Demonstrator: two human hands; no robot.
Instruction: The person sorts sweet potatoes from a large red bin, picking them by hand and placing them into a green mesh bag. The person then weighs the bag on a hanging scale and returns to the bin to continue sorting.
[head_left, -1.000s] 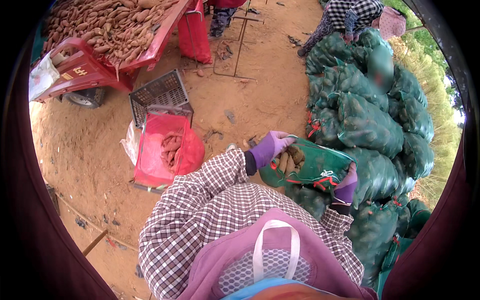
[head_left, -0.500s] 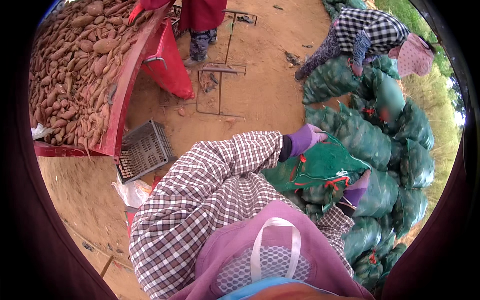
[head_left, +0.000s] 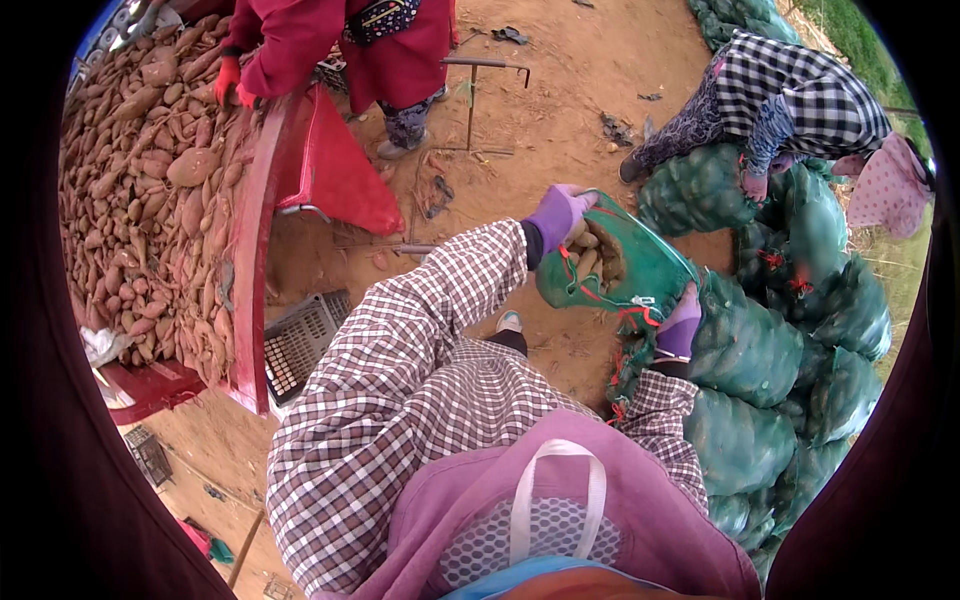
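Between my two hands a green mesh sack (head_left: pixel 610 262) hangs with its mouth spread wide, and sweet potatoes (head_left: pixel 590 252) show inside. My left hand (head_left: pixel 560 212), in a purple glove, grips the sack's rim on the left side. On the right, my right hand (head_left: pixel 681 325), gloved alike, is closed on the opposite edge of the mouth. Red drawstring (head_left: pixel 640 315) runs along the near rim. Filled green sacks (head_left: pixel 745 340) lie just right of my right hand. The sack's bottom is hidden.
Sweet potatoes fill a red-sided trailer bed (head_left: pixel 255 250) at left. A grey crate (head_left: pixel 305 340) and red bag (head_left: pixel 340 180) are beside it. A metal stand (head_left: pixel 470 100) stands ahead. One person in red (head_left: pixel 300 50) works at the trailer; another (head_left: pixel 790 95) bends over sacks.
Both hands have moved with the sack, which has swung away from the pile and tipped so its contents show. The person in red now reaches into the sweet potatoes. My view has shifted.
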